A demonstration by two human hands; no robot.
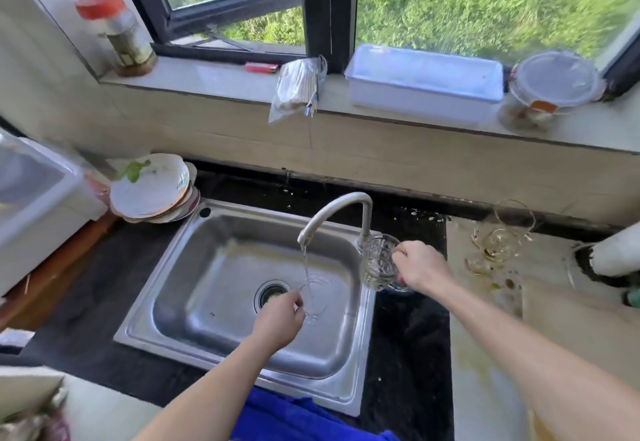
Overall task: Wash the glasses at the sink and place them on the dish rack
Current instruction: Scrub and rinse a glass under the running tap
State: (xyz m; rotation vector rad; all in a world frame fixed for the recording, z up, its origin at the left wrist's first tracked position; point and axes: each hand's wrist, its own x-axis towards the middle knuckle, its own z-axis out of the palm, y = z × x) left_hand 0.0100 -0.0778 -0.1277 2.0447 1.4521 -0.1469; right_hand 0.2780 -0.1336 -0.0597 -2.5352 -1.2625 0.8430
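left hand (pixel 278 322) grips a thin glass (pixel 313 296), right hand (pixel 420 267) a patterned glass (pixel 377 264): both likely wet, slippery, brittle, so hold the walls.

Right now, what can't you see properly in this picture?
Head view:
Clear plain glass: left hand covers its near side.
Dark object beside clear patterned glass: right hand hides most.
Red-lidded clear jar: blurred, contents unreadable.
White box: cut off by left edge.
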